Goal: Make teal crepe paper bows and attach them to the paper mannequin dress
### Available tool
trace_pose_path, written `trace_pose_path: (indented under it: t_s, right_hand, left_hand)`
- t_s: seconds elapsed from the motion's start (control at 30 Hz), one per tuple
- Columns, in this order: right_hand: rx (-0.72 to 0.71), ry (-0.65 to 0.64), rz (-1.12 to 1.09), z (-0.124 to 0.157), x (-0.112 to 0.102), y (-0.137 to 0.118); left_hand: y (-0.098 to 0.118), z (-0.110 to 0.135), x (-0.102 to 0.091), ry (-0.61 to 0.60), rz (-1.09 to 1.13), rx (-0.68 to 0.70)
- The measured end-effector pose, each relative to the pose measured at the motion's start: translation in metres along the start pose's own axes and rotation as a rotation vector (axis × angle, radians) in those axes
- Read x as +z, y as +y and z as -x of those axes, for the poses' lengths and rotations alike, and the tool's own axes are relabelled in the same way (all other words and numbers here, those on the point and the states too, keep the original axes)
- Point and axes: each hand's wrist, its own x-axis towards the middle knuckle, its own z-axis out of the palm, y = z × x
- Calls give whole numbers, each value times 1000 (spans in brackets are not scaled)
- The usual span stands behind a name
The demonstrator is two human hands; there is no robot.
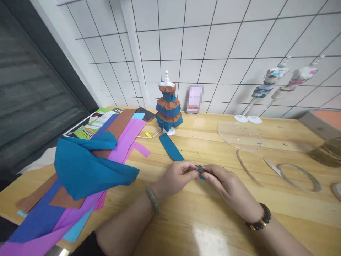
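The main risk lies in the blue strip (171, 147), which runs across the middle of the table (186, 227) from near the foot of the small dress stand (168, 110) down to the left hand (181, 174). It looks like thin, crinkled paper, so a hard tug or an uneven twist between the fingertips could tear it or leave a crease in the wrong place. Its far end lies loose just beside a white cord (160, 134), and a sideways pull might drag it against the cord or the stand. On the left, a large blue sheet (80, 167) spreads loosely over the pile of coloured paper (125, 142), with its tip pointing towards the left wrist; a careless sweep there could knock it. The left hand is nearly closed, thumb and forefinger pinching a small bit of blue between them, the other fingers curled in. The right hand (222, 177) meets it from the right, thumb and fingertips pressed together on the same bit, tips almost touching those of the left. Whether this bit joins the visible strip is hard to tell, since the left hand hides the stretch between, though the matching colour suggests it does.
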Motion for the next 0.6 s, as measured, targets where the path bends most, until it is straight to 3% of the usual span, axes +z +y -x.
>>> trace_pose_path:
  t_s: [0.4,0.5,0.6]
  right_hand:
    - [12,54,-41,1,-1,5]
    - [125,193,32,-1,-3,17]
    - [308,254,271,-3,-5,39]
  left_hand:
    - [4,0,2,6,18,-9]
    - [2,-1,2,52,34,-55]
    - [1,-1,1,87,74,-96]
